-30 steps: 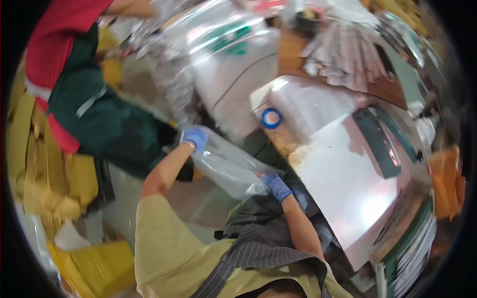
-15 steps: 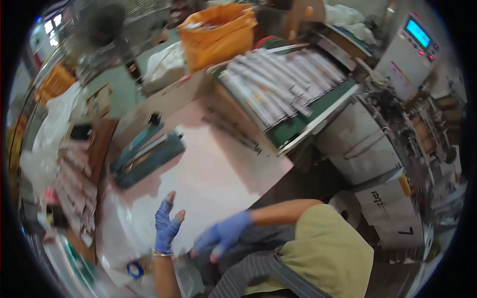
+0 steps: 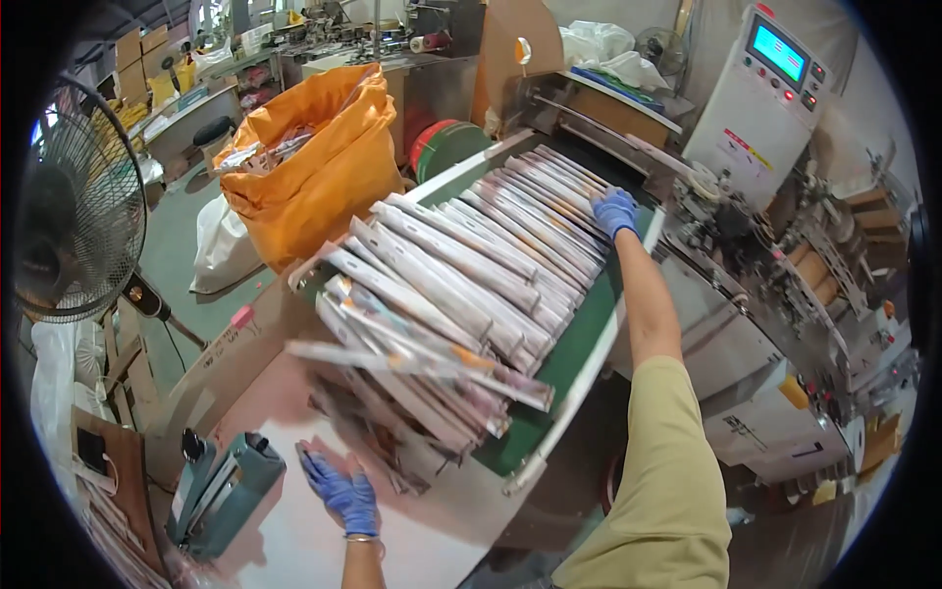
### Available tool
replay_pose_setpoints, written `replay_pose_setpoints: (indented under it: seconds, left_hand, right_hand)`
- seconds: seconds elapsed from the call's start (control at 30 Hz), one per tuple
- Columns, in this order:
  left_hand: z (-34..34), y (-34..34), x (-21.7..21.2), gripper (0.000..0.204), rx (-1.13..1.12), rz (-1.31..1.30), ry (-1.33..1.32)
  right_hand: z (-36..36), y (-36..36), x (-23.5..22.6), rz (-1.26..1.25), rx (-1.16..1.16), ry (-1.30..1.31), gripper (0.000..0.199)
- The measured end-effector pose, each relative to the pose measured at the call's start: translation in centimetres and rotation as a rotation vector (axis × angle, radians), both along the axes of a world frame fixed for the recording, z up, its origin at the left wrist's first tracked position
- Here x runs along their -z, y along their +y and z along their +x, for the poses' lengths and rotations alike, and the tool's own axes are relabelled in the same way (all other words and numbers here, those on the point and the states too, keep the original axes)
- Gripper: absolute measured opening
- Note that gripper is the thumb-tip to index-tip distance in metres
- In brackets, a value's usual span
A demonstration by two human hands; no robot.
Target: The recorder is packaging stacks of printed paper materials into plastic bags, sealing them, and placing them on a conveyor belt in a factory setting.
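Observation:
My left hand (image 3: 343, 491), in a blue glove with bare fingertips, is spread open above the pale tabletop (image 3: 294, 530), beside the near end of the packets. My right hand (image 3: 616, 213), gloved the same way, reaches to the far right end of a row of long slim printed packets (image 3: 491, 265). Its fingers are bent against the packets' ends, and some fingertips are hidden. The row leans closely together on a green conveyor belt (image 3: 579, 339). At the near left, several blurred packets (image 3: 392, 363) slide over the belt's end towards the table.
A teal hand sealer (image 3: 226, 496) stands left of my left hand. Behind the belt is an orange sack (image 3: 314, 167) holding wrappers. A stand fan (image 3: 74, 206) is at the left, a control box (image 3: 756, 103) with a lit screen at the right. A white rail (image 3: 574, 412) edges the belt.
My right hand has gone from near my lap to the far right packets. The packets have shifted left, some past the belt's end. My view has turned towards the belt.

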State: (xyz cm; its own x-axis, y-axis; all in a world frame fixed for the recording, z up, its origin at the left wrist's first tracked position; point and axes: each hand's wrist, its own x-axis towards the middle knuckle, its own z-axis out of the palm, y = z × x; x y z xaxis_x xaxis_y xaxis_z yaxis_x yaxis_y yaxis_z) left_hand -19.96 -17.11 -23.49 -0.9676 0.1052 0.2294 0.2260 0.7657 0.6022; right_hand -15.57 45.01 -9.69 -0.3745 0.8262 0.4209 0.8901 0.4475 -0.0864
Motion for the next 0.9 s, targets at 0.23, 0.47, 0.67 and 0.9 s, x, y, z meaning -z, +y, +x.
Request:
replay_pose_setpoints:
  seconds: [0.23, 0.47, 0.67, 0.9]
  left_hand:
    - [0.3, 4.2, 0.1, 0.074, 0.137, 0.112, -0.040]
    - [0.2, 4.1, 0.3, 0.056, 0.191, 0.371, -0.014]
    - [-1.7, 4.3, -1.8, 0.047, 0.008, 0.892, -0.199]
    - [-4.7, 2.2, -3.9, 0.102, -0.054, 1.086, -0.493]
  right_hand:
    - [-4.0, 0.9, -1.1, -0.295, 0.205, -0.165, 0.064]
    - [-6.2, -3.5, 1.2, -0.158, -0.280, -0.169, 0.052]
    - [-5.4, -24.4, -2.1, -0.216, -0.662, -0.169, 0.061]
    - [-5.2, -44.2, -2.9, -0.353, -1.000, -0.139, 0.067]
